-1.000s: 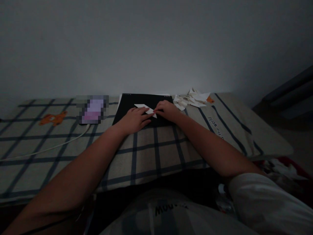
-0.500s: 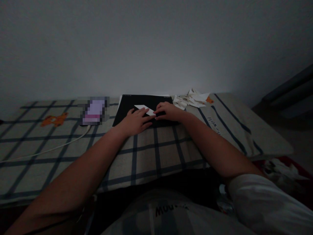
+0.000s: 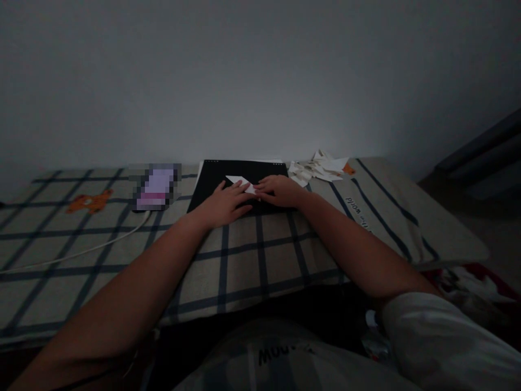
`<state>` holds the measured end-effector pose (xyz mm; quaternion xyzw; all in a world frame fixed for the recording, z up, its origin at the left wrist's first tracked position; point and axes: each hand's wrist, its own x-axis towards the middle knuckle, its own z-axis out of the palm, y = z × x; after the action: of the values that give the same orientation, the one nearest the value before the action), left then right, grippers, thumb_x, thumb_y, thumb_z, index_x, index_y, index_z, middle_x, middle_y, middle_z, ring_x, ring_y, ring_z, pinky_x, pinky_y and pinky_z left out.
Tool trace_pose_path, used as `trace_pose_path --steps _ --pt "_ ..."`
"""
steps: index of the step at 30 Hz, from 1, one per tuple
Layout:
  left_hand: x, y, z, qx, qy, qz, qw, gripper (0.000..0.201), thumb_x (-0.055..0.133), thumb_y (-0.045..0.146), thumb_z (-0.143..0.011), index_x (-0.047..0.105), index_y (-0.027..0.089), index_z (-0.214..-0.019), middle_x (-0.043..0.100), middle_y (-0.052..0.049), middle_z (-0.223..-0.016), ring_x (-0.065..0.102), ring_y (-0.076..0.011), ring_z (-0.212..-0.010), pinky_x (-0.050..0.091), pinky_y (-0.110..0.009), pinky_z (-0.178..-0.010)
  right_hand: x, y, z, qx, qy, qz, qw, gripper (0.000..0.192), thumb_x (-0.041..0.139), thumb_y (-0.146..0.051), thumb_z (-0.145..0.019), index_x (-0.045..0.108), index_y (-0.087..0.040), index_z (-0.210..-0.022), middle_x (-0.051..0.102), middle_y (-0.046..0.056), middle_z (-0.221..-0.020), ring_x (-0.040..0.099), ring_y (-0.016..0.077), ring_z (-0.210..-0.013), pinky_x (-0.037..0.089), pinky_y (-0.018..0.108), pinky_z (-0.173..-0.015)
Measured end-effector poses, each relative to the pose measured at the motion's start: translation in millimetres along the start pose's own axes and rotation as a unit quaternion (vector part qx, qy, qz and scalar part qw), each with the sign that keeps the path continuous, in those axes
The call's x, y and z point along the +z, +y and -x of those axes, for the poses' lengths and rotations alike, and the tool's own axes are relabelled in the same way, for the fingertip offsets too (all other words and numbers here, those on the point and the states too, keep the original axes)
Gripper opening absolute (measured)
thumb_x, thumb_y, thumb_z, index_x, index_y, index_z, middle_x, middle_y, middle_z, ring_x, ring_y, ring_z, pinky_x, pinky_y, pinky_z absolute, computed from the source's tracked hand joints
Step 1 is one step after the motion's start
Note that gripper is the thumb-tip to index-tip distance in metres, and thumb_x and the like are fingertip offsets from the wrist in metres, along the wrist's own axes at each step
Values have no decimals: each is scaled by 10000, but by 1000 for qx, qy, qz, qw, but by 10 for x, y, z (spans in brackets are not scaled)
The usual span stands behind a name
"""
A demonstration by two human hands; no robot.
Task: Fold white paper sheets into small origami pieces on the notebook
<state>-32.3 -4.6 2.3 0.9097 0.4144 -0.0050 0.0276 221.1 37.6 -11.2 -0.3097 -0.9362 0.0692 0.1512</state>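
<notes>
A small white piece of folded paper (image 3: 237, 179) lies slantwise on a black sheet or notebook cover (image 3: 209, 183). My left hand (image 3: 226, 205) rests flat on it with the fingers spread, pressing its middle from above. At the paper's right end, my right hand (image 3: 283, 190) has its thumb and fingertips together on the tip. Fingers of both hands hide part of the paper, and the fingertips of the two hands nearly meet there.
Cut and crumpled white paper scraps (image 3: 319, 165) lie right of the black cover. To the left is a phone (image 3: 157, 187), its screen blurred, with a white cable (image 3: 101, 245). A checked cloth (image 3: 240, 266) covers the table, which stands against a grey wall (image 3: 260, 81).
My right hand has moved slightly down and its fingers have flattened toward the paper. My left hand stays nearly in place on the paper.
</notes>
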Motion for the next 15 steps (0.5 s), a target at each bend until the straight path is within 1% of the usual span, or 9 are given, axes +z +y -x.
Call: trace_pose_path --steps 2,5,10,13,15 --pt "-10 -5 8 -6 13 5 1000 538 455 429 -1151 505 295 -1669 444 -138 -1766 373 -327 -1667 242 -735 -1324 -29 -34 9 8 -11 10 1000 377 578 -324 -1090 797 -218 -1378 787 95 -1410 698 277 -1372 514 478 -1192" --pt "-28 8 23 -18 4 -3 1000 593 477 493 -1142 439 318 -1707 398 -137 -1792 359 -339 -1672 226 -779 -1306 -61 -76 14 15 -20 22 999 405 583 -329 -1089 773 -182 -1415 767 121 -1434 687 289 -1399 508 479 -1203" --pt "-56 55 25 -35 -30 -11 999 680 504 597 -1112 432 295 -1716 325 -156 -1819 332 -393 -1677 185 -826 -1289 -83 -106 1 26 -22 17 999 373 587 -312 -1089 796 -209 -1379 773 116 -1422 702 290 -1382 527 490 -1177" --pt "-65 60 19 -32 -31 -9 999 687 508 603 -1108 421 307 -1722 320 -161 -1817 310 -399 -1686 168 -835 -1285 -88 -110 0 29 -24 13 999 367 600 -304 -1083 799 -199 -1373 772 128 -1419 706 296 -1381 531 488 -1174" --pt "-75 56 17 -27 -35 -7 999 652 494 586 -1118 431 329 -1715 324 -152 -1815 296 -390 -1693 163 -837 -1284 -87 -111 5 33 -22 11 999 373 608 -300 -1080 789 -196 -1388 768 127 -1426 702 287 -1391 528 472 -1184"
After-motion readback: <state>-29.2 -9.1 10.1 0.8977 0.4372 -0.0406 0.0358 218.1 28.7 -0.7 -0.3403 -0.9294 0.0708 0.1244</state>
